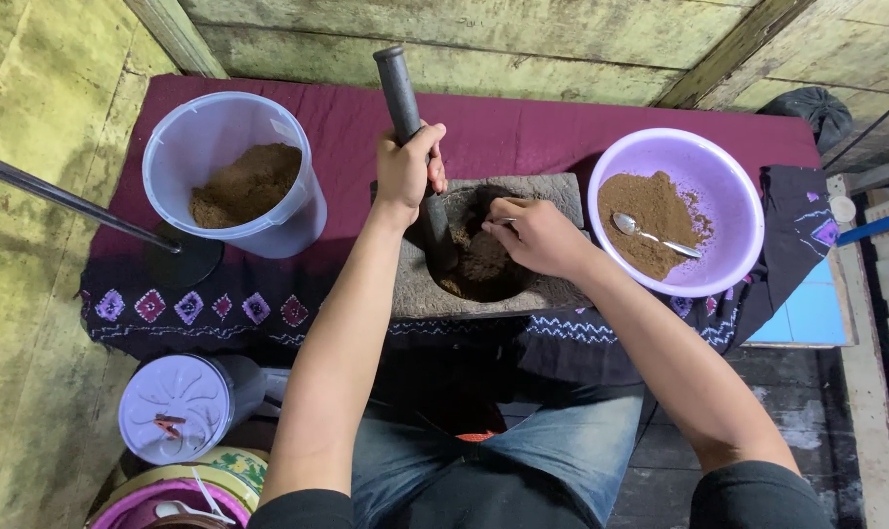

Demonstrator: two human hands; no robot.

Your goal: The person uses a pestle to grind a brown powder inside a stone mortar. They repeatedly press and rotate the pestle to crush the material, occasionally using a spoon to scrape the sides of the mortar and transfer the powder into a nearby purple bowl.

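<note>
In the middle, the left hand (405,168) grips one black pestle (412,147) tight; the right hand (539,235) pinches one small tool in one stone mortar (483,250). Two tubs hold brown powder: one clear bucket (231,176) upper left, one purple bowl (681,211) with one spoon (653,236) right.

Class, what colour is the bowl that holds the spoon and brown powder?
The bowl is light purple, seen clearly in the head view.

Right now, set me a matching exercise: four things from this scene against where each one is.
Things:
1. pestle
2. spoon
3. clear bucket
4. stone mortar

Places:
A. lying in the purple bowl of brown powder
B. far left on the maroon cloth
C. gripped by the left hand
D. centre, under the right hand

Pairs: 1-C, 2-A, 3-B, 4-D
</note>
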